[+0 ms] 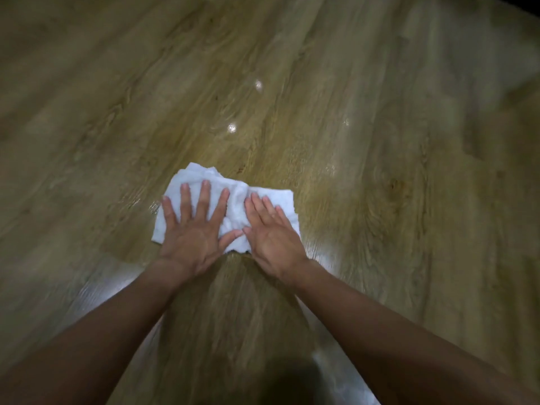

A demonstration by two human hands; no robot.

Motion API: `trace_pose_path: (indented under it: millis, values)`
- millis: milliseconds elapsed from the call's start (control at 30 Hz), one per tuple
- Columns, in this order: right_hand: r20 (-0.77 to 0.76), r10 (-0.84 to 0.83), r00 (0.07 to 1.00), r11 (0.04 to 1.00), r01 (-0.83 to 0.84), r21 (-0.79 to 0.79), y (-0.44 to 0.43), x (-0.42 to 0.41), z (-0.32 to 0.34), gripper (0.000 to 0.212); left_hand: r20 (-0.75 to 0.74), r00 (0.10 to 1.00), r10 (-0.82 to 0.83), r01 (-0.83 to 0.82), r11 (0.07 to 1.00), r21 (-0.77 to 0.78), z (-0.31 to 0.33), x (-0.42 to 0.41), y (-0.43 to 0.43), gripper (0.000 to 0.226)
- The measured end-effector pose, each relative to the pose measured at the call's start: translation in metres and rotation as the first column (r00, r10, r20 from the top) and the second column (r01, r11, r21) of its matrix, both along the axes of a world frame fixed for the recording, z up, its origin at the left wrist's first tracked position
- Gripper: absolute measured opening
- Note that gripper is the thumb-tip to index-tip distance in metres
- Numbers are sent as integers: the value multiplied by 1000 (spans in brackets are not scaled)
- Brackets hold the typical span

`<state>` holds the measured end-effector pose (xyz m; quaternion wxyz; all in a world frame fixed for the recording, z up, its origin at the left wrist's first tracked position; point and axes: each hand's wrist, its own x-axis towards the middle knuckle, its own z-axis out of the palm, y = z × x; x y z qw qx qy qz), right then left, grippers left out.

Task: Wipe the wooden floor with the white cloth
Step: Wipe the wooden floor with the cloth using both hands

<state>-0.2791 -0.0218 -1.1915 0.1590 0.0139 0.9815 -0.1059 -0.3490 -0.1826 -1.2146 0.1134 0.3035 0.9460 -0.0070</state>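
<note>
Under both palms, low in the middle of view: white cloth (235, 208), bunched and creased, spread on the wooden floor (380, 147). Runs long-side left to right, far edge higher on the left, with a wrinkled ridge between the hands. Pinned over its left half by the left hand (190, 235), fingers straight and splayed, thumb reaching in toward the ridge. Pinned likewise over its right half by the right hand (274, 238), fingers straight and close together, angled up and to the left. No curl, no pinch on either side: flat pressing only, nothing grasped. Thumbs almost meeting over the near edge. Both hands equally close, cloth straight ahead of them, so probably a push away from the body or a sideways sweep along the long axis. Even weight needed, else more bunching at the ridge. Beyond the cloth, planks with grain running up and to the right, and two bright glints (231, 127) further out. Beside the forearms (117, 331), a pale sheen (111, 290), perhaps moisture, though too blurred to say. Dark at the top right corner and along the bottom edge.
</note>
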Motion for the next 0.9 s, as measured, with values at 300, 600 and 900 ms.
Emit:
trace_pose_path:
  millis: [300,600,900]
  values:
    - [-4,95,995,992,-95,-88,68,81,-2,52,68,995,-79,78,997,23,2,78,51,84]
    - [-57,-98,994,991,92,-101,82,118,-3,56,129,984,-124,146,974,-175,26,80,93,102]
    - [-7,-19,1000,996,18,-90,132,96,-3,56,189,982,-27,68,974,-214,23,84,129,86]
